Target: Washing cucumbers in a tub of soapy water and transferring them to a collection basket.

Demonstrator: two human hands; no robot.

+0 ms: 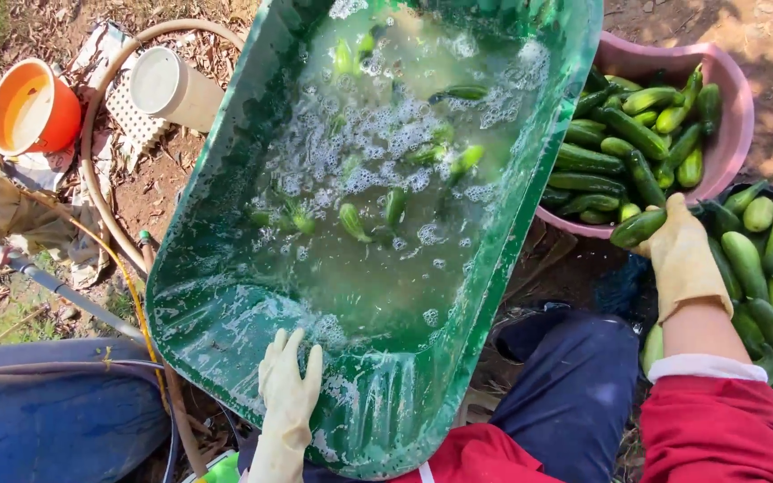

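Green plastic wheelbarrow tub (225, 295) of foamy water, few small cucumbers (351, 219) left floating; pink round basin (735, 107) already heaped; right hand (682, 259) clenched on dark green cucumber (637, 228) above it; left hand (288, 394) flat, released, on tub wall.

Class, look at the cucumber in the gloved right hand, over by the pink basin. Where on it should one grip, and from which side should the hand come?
Grip the cucumber around its middle, coming from above and across its length. It is long, round and smooth, probably wet, and lies roughly level, so a wrap at mid-length seems likeliest to balance both ends and resist slipping. The right hand holds it near one end; the pink basin sits just beyond.
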